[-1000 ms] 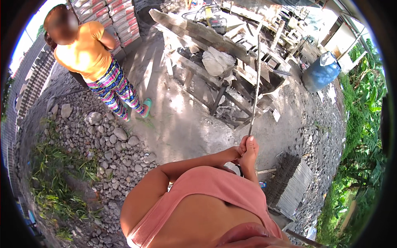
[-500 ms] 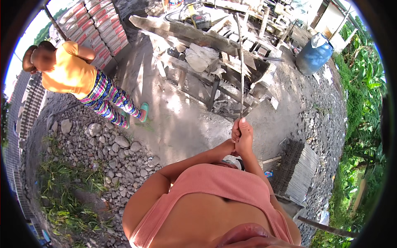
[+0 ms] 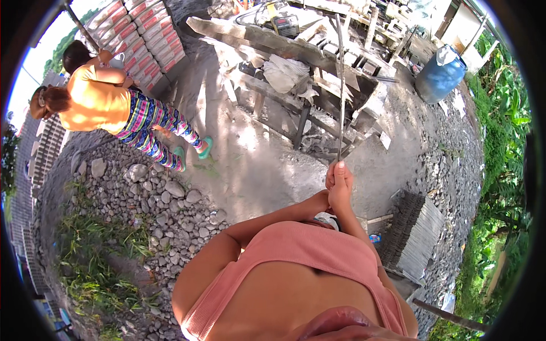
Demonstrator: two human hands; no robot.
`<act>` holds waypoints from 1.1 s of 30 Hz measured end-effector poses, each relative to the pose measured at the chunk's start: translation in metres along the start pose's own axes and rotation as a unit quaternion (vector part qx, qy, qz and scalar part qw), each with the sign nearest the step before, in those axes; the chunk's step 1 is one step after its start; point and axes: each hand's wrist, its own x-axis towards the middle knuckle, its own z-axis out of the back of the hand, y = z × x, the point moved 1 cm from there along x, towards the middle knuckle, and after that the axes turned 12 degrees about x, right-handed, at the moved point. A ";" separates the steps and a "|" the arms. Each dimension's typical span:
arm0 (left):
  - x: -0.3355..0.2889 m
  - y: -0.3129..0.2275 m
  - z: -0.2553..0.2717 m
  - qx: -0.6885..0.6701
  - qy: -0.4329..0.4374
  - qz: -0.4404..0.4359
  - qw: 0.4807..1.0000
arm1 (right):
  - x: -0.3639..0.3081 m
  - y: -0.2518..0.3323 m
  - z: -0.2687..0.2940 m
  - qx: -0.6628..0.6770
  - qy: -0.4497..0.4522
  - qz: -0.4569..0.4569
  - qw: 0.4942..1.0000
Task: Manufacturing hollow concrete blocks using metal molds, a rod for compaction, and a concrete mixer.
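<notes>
Together, we clamp our left hand (image 3: 331, 177) and right hand (image 3: 341, 190) on the lower end of a thin metal rod (image 3: 340, 85), which rises upright from them toward the cluttered wooden surface (image 3: 256, 40) beyond.

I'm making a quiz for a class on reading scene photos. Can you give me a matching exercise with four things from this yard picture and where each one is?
Things:
1. thin metal rod
2. blue barrel
3. loose stones
4. stack of grey slabs

Places:
A. on the ground at the left, near the grass
B. at the upper right, beside the green plants
C. held upright in both hands at the centre
D. on the ground at the right, just past the person's arm

Pairs: 1-C, 2-B, 3-A, 4-D
</notes>
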 end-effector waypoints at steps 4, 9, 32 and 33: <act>0.002 0.004 0.000 -0.150 -0.055 0.088 0.983 | -0.018 0.006 -0.005 -0.048 -0.017 0.057 0.997; 0.020 0.104 0.009 -0.269 -0.101 -0.049 0.957 | -0.012 0.045 -0.053 -0.230 0.127 0.304 0.916; -0.047 -0.043 0.022 -0.215 -0.286 0.059 0.932 | 0.027 0.005 -0.062 -0.149 -0.007 -0.004 0.989; -0.049 -0.043 0.022 -0.205 -0.282 0.060 0.935 | 0.021 0.007 -0.064 -0.102 -0.009 -0.063 0.993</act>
